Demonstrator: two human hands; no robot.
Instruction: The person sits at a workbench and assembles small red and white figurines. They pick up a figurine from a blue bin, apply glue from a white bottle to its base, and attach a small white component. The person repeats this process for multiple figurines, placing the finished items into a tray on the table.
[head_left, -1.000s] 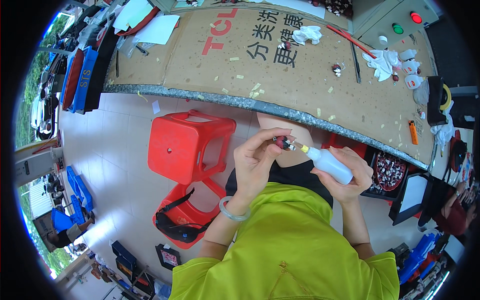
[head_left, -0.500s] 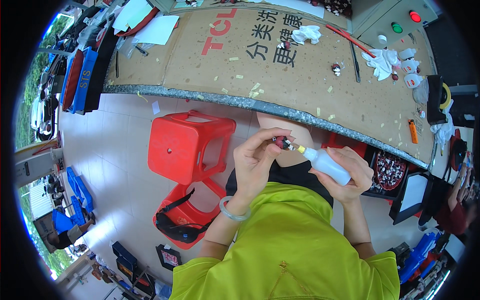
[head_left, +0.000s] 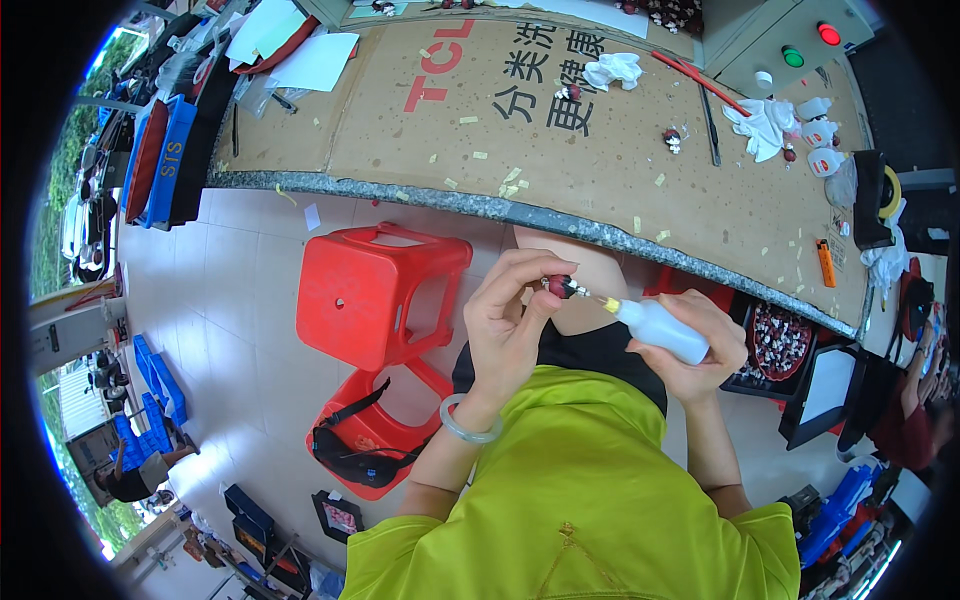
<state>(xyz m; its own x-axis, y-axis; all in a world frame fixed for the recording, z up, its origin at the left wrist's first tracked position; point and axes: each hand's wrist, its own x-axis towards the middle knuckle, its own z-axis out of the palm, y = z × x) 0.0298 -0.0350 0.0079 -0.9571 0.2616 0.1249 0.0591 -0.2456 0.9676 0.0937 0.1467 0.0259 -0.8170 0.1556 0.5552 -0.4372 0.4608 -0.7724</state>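
Note:
Between the thumb and fingers of my left hand [head_left: 508,318] is a small dark-red and white figurine [head_left: 562,287], held over my lap in front of the table edge. My right hand [head_left: 697,345] is wrapped round a white squeeze bottle [head_left: 662,330] with a yellow collar and a thin needle tip. The bottle lies tilted, its tip pointing left at the figurine. Whether the tip touches the figurine is too small to tell. Another such figurine [head_left: 672,140] stands on the cardboard-covered table [head_left: 400,140].
Red stools [head_left: 345,295] stand on the floor at my left, one with a black bag [head_left: 365,455]. Below the table's right end sits a red basket of small figurines [head_left: 778,345]. White bottles [head_left: 820,133], crumpled cloth [head_left: 765,128] and an orange lighter-like object [head_left: 826,262] lie on the table.
The bottle in my right hand has drawn slightly right and down, widening the space between its collar and the figurine. My left hand has turned the figurine a little.

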